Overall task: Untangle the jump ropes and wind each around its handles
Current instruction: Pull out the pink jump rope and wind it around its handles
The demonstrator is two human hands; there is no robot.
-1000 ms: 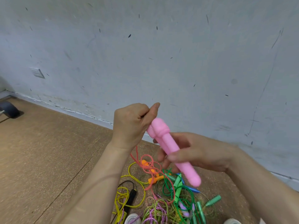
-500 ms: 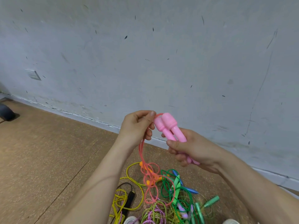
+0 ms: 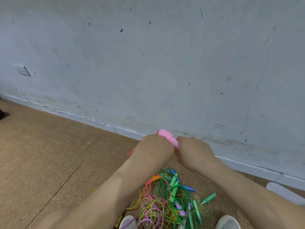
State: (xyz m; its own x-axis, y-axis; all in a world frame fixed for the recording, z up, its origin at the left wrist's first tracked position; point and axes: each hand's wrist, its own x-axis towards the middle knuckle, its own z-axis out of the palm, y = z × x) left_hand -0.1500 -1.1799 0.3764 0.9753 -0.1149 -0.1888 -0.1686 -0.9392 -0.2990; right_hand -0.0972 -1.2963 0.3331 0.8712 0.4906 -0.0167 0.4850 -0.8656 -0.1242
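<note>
Left hand point(image 3: 153, 150) and right hand point(image 3: 195, 152) meet low before the wall point(image 3: 148, 63), knuckles toward the camera. The right hand grips a pink handle point(image 3: 167, 136); only its knobbed end shows, the shaft being hidden. The left hand's fingers are concealed, so its hold cannot be told. A coral rope point(image 3: 147, 185) trails into the tangle of jump ropes point(image 3: 165, 207) on the floor point(image 3: 49, 154), which the forearms partly cover. Two shoes point(image 3: 228, 222) are cut off below.
</note>
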